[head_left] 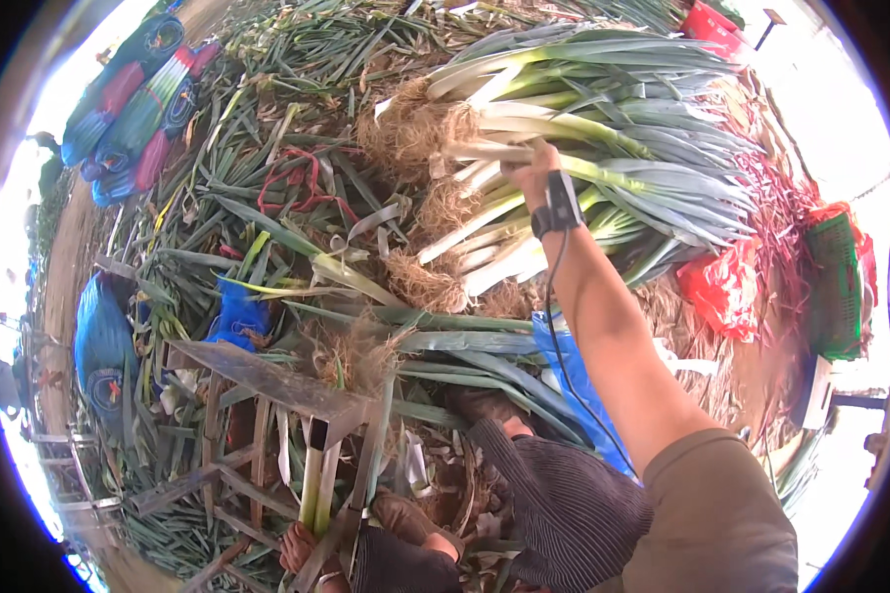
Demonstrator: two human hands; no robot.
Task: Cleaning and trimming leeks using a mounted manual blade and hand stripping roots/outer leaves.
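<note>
The right hand touches a leek in the big pile, while the left hand, low beside the bench, holds pale stalks, and a green crate stands at the right.

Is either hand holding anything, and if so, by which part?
The right hand seems to grip a leek by its pale stem, above the roots. The left hand seems to hold leek stalks; exactly where cannot be told.

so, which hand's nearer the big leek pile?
Right. The right hand is on the leek pile; the left hand is apart from it, at lower left, holding separate leek stalks.
</note>
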